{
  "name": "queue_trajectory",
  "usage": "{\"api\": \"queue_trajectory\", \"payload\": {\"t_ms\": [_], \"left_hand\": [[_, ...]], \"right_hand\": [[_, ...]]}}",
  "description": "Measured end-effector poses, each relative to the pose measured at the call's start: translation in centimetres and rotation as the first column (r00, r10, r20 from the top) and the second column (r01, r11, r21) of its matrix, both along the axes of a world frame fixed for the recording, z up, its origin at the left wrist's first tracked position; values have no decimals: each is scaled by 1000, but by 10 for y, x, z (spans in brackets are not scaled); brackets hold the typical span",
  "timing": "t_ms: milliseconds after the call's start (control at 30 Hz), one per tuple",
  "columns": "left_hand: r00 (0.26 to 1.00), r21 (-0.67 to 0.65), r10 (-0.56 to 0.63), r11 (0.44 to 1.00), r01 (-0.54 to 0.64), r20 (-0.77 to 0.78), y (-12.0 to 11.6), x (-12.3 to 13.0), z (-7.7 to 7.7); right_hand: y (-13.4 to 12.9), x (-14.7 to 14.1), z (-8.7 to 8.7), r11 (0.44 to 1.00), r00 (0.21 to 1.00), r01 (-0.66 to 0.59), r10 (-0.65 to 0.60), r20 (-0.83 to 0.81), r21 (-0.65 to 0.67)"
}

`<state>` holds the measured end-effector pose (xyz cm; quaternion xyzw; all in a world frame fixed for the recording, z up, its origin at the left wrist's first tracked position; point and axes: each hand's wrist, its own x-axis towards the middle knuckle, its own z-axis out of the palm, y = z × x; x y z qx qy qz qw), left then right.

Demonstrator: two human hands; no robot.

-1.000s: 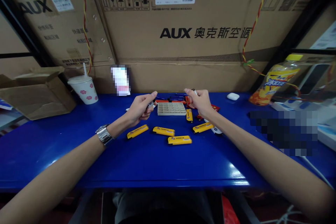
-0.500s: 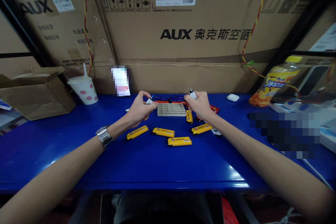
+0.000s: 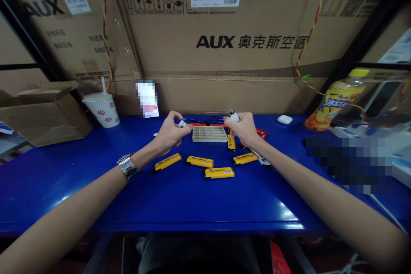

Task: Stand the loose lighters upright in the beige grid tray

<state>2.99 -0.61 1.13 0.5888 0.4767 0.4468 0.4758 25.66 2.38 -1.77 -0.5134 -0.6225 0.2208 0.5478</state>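
Note:
My left hand [image 3: 171, 132] is closed around a white lighter [image 3: 182, 123] with a blue part at its top, just left of the pale grid tray [image 3: 209, 140]. Over the tray's right end, my right hand [image 3: 244, 127] pinches another white lighter [image 3: 234, 117], tilted, with its dark top pointing up. The tray's visible small compartments look bare. Several yellow lighters lie in front, among them one yellow lighter [image 3: 219, 173] nearest me and another yellow lighter [image 3: 200, 162] behind it. A white lighter [image 3: 263, 160] lies partly hidden under my right forearm.
Blue and red lighters [image 3: 218, 120] lie behind the tray. A paper cup [image 3: 102, 111] with a straw, a cardboard box [image 3: 48, 115] and a phone [image 3: 147, 99] stand left. To the right are a white earphone case [image 3: 284, 119] and a drink bottle [image 3: 335, 100].
My right hand has shifted slightly left, and its lighter has turned a little and shows more of its white body. The left hand looks nearly still.

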Motion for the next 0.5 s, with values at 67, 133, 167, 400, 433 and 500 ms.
{"api": "queue_trajectory", "payload": {"t_ms": [67,133,167,400,433,500], "left_hand": [[1000,33,30,999,-30,3,1,-1,-1],[999,76,53,996,-53,2,2,-2,-2],[999,94,53,994,-53,1,2,-2,-2],[998,52,23,998,-26,55,4,-2,-4],[998,52,15,998,-19,66,5,-2,-5],[997,55,16,998,-20,80,7,-4,-6]], "right_hand": [[-1,0,1,998,998,-64,64,-21,1],[0,1,2,990,988,-140,140,-63,5],[1,0,4,982,977,-186,185,-107,-3],[9,-2,14,891,825,-450,386,-413,-66],[9,-3,15,890,829,-451,391,-399,-66],[9,-5,17,899,862,-435,397,-316,-59]]}}
